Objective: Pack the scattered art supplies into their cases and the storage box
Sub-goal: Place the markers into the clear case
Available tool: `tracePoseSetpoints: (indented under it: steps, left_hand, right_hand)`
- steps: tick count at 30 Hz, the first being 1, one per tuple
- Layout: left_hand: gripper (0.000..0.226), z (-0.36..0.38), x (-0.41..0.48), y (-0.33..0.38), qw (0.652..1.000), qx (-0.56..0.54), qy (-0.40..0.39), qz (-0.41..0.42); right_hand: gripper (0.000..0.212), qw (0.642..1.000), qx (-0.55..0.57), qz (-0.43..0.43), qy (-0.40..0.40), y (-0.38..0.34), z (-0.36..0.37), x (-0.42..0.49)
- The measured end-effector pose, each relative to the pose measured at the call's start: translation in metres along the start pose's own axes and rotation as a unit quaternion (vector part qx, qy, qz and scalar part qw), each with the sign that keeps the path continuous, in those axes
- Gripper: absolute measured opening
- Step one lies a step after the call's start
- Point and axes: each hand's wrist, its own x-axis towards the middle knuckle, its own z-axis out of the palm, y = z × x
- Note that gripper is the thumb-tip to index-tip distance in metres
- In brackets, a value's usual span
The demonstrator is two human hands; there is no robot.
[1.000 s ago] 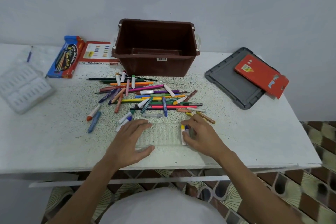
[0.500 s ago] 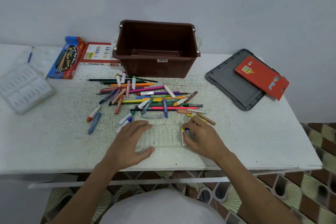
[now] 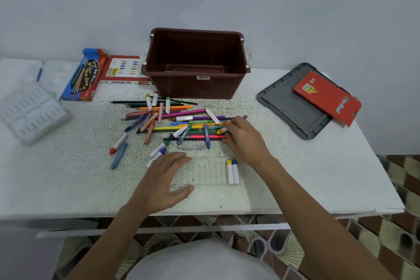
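**Mia:** What is sitting in front of the brown plastic storage box point(image 3: 197, 68)?

**Tom:** One heap of pens, pencils and crayons point(image 3: 181, 125) is lying just in front of the box. They are too mixed up to count.

**Mia:** And past the heap?

**Tom:** One clear plastic tray point(image 3: 204, 173) is lying there. Two white crayons are lying in its right end, one yellow-tipped crayon point(image 3: 230, 171) and one blue-tipped crayon point(image 3: 235, 170).

**Mia:** What are the two hands doing?

**Tom:** The left hand point(image 3: 163, 179) is resting on the tray's left end with its fingers spread apart. The right hand point(image 3: 245, 141) is touching the heap's right end. I cannot tell if it is pinching anything.

**Mia:** What is lying beside the box?

**Tom:** Two cartons are lying left of it, one blue carton point(image 3: 84, 77) and one white carton point(image 3: 125, 70). Right of it, one grey lid point(image 3: 293, 107) is lying with one red flat carton point(image 3: 327, 98) on top.
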Motion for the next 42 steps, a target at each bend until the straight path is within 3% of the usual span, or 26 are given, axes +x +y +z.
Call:
tracePoseSetpoints:
  steps: [6, 10, 13, 16, 20, 30, 37, 42]
  left_hand:
    - [0.065, 0.0, 0.0, 0.0, 1.0, 0.003, -0.003, -0.001]
    - [0.065, -0.001, 0.0, 0.0, 1.0, 0.001, -0.004, -0.005]
    - [0.065, 0.0, 0.0, 0.0, 1.0, 0.001, 0.0, -0.003]
    - [0.065, 0.001, 0.0, -0.001, 1.0, -0.001, 0.003, 0.001]
    - [0.066, 0.001, 0.0, -0.003, 1.0, 0.0, 0.002, 0.0]
    - [0.066, 0.001, 0.0, -0.002, 1.0, -0.001, 0.001, -0.002]
    - [0.065, 0.001, 0.0, -0.001, 1.0, 0.0, -0.001, -0.004]
    - [0.065, 0.001, 0.0, -0.002, 1.0, 0.0, 0.001, -0.003]
  right_hand:
    - [0.023, 0.998, -0.043, -0.026, -0.042, -0.002, 0.007, 0.015]
    - [0.015, 0.999, -0.027, -0.03, -0.013, -0.002, 0.006, 0.015]
    - [0.016, 0.989, 0.138, 0.053, 0.028, -0.008, -0.006, 0.01]
    - [0.014, 0.922, 0.346, 0.171, 0.026, -0.012, -0.017, 0.0]
    - [0.013, 0.892, 0.413, 0.183, 0.019, -0.007, -0.02, -0.018]
    - [0.009, 0.911, 0.36, 0.175, -0.103, -0.006, -0.013, -0.054]
    - [0.016, 0.963, 0.238, 0.096, -0.076, -0.014, -0.004, -0.062]
    - [0.03, 0.979, 0.177, 0.067, -0.076, -0.015, 0.001, -0.066]
